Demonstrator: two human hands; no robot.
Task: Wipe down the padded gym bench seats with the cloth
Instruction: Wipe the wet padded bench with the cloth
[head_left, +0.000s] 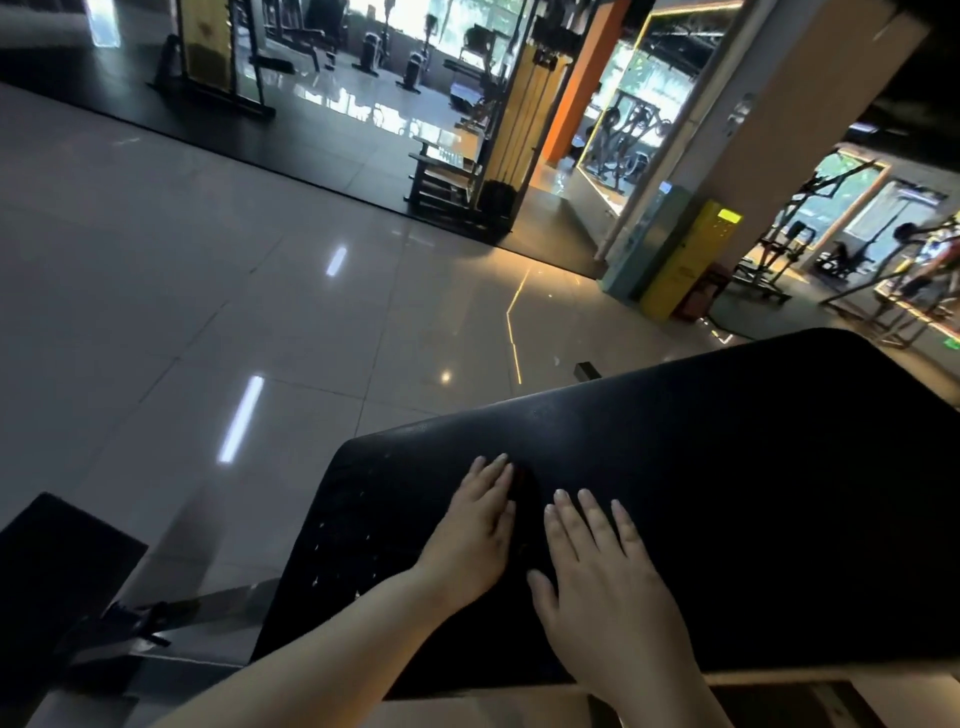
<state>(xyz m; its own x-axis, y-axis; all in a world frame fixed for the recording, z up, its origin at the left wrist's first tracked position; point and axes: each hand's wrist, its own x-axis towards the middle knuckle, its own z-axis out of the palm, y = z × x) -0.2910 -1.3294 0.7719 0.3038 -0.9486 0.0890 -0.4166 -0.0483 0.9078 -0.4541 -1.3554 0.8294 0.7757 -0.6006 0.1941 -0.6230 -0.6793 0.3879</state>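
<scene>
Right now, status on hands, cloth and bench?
Hands flat, fingers straight: left hand, right hand, on black bench pad. Between them a dark reddish patch, possibly the cloth. Nothing seen blocking the pad.

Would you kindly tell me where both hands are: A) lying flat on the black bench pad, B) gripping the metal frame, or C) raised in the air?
A: the left hand and right hand lie side by side, fingers straight, on the bench pad.
</scene>
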